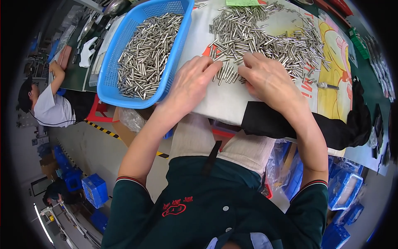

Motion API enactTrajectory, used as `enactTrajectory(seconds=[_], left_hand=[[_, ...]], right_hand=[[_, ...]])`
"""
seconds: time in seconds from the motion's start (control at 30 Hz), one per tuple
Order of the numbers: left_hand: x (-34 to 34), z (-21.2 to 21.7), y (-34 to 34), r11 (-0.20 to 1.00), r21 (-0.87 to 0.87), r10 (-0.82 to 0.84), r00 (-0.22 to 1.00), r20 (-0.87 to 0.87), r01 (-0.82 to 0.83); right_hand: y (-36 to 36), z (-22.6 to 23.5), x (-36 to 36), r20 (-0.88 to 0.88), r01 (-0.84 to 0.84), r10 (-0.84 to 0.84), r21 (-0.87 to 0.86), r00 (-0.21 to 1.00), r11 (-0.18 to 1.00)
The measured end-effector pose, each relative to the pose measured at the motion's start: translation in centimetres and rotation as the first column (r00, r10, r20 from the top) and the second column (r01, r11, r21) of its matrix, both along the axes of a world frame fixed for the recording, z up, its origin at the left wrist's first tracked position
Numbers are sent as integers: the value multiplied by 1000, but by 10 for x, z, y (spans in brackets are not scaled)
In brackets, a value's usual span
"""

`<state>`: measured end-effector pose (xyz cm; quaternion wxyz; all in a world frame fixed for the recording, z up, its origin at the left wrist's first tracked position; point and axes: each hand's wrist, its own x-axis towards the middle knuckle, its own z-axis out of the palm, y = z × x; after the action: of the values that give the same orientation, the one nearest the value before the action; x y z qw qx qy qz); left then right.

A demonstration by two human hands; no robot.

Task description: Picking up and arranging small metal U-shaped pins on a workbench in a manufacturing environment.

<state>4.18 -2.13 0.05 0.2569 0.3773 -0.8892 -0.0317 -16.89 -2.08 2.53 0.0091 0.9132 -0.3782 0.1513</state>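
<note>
A short row of slim silver metal pins lies on the white cloth between my hands, the pins roughly side by side. At its left end my left hand rests with curled fingers, thumb and forefinger close together against the pins. From the right, my right hand bends over the cloth, its fingers closed and its thumb touching the row's end. What either hand pinches is hidden under the fingers. Just beyond, a large loose heap of the same pins spreads across the cloth, pointing in many directions.
To the left stands a blue perforated basket holding many more pins. A black cloth hangs over the table's near edge. A small metal tool lies at right, a green slip at the back. Another person works farther left.
</note>
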Motion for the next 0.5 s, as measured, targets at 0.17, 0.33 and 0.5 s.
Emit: enactTrajectory(seconds=[0.17,0.33,0.5], left_hand=[[2,4,-3,997,15,-72,991,117,71],[2,4,-8,982,-62,-166,968,186,180],[-3,6,-12,977,-39,-196,954,225,210]], right_hand=[[3,-2,-1,-15,-12,11,-52,1000,999],[6,2,1,-45,11,-14,-65,999,998],[5,6,-3,-69,39,-45,-78,997,996]])
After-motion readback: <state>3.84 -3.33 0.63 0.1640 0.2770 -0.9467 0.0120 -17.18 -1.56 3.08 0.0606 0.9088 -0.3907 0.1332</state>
